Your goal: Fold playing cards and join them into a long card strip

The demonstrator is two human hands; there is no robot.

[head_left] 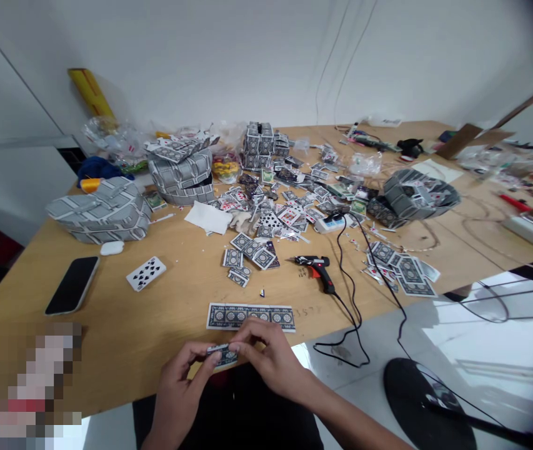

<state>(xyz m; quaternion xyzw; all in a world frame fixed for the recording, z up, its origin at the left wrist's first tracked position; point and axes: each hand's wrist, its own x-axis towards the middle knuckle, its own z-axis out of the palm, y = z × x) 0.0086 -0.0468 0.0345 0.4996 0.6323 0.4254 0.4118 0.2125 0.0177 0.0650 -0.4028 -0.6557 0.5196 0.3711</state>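
Note:
My left hand (182, 380) and my right hand (270, 351) pinch a small folded playing card (225, 357) from its two ends, at the table's front edge. Its patterned dark back faces up. Just beyond my fingers lies a long strip of joined playing cards (223, 317), flat on the wood, partly covered by my right hand. Farther off, a black glue gun (317, 267) with an orange trigger rests on its side, nozzle to the left. Several loose patterned cards (247, 250) lie left of it.
On the left are a phone (73, 286), a ten of spades (146, 274) and grey woven-looking bags (107, 209). Scattered cards (289, 212) cover the table's middle. At right stand a grey card-filled container (420, 194) and a card pile (407, 272). A black cable (353, 300) hangs over the front edge.

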